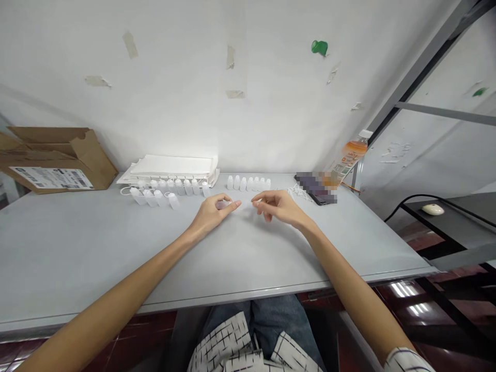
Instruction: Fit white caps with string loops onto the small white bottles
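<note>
My left hand [217, 209] is closed around a small translucent white bottle [222, 204], which lies mostly hidden behind the thumb and fingers. A short gap to the right, my right hand [273, 205] hovers above the grey table [232, 258] with its fingertips drawn together; whatever they pinch, if anything, is too small to make out. Several white bottles with string loops [173, 201] stand in rows left of my left hand. Beyond both hands, by the wall, stands a row of several small white bottles [243, 184]. White strings [298, 192] lie right of my right hand.
An open cardboard box [58, 160] sits at the back left. White flat sheets [174, 166] are stacked against the wall. At the right are a dark phone [315, 188] and an orange drink bottle [351, 157]. A mouse [433, 209] rests on a black side shelf.
</note>
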Motion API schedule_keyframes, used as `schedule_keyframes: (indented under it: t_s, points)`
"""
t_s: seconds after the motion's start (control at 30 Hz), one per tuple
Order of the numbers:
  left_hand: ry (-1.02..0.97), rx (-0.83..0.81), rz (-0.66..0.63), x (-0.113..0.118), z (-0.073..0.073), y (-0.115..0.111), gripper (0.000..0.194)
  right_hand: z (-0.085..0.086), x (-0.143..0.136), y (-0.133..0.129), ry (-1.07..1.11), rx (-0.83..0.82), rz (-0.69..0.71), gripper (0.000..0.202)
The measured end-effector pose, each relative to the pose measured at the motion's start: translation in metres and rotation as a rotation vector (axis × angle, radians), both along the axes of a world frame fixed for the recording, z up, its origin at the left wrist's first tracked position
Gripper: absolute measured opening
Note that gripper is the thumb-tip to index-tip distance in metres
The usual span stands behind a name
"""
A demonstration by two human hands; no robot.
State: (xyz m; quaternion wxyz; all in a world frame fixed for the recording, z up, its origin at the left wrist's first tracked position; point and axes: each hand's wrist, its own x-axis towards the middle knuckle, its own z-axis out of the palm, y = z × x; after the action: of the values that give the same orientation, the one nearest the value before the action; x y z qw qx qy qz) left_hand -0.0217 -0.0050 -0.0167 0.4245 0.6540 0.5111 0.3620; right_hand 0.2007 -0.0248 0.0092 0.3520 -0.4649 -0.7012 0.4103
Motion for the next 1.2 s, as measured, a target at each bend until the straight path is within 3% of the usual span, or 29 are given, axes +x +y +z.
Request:
schedule_keyframes:
  t_s: [0.1,0.17,0.23,0.47,0.7,0.83,1.03,1.2]
  points:
    - [0.065,0.016,0.013,0.0,-0.001,0.0,0.035,0.004,0.022,0.008,-0.039,0.126,-0.246,0.032]
    - [0.08,0.009,0.007,0.0,0.0,-0.001,0.036,0.003,0.039,0.015,-0.209,0.28,-0.4,0.025]
    - [0.08,-0.011,-0.006,0.001,0.001,-0.003,0.037,0.001,0.054,0.02,-0.361,0.349,-0.463,0.021]
    - [0.073,-0.04,-0.022,0.001,0.0,-0.002,0.04,-0.001,0.063,0.02,-0.6,0.298,-0.346,0.016]
    - [-0.006,-0.052,-0.069,0.0,-0.002,0.0,0.034,-0.01,0.061,0.023,-0.653,0.292,-0.247,0.015]
    - [-0.077,-0.079,-0.093,0.001,0.002,-0.001,0.033,-0.008,0.059,0.021,-0.541,0.298,-0.242,0.015]
    - [-0.139,-0.18,-0.169,0.002,0.004,-0.005,0.035,0.007,0.031,0.006,0.031,0.122,-0.164,0.025]
    - [-0.044,-0.194,-0.233,0.003,0.002,-0.009,0.041,0.005,-0.001,-0.003,0.144,0.125,-0.094,0.029]
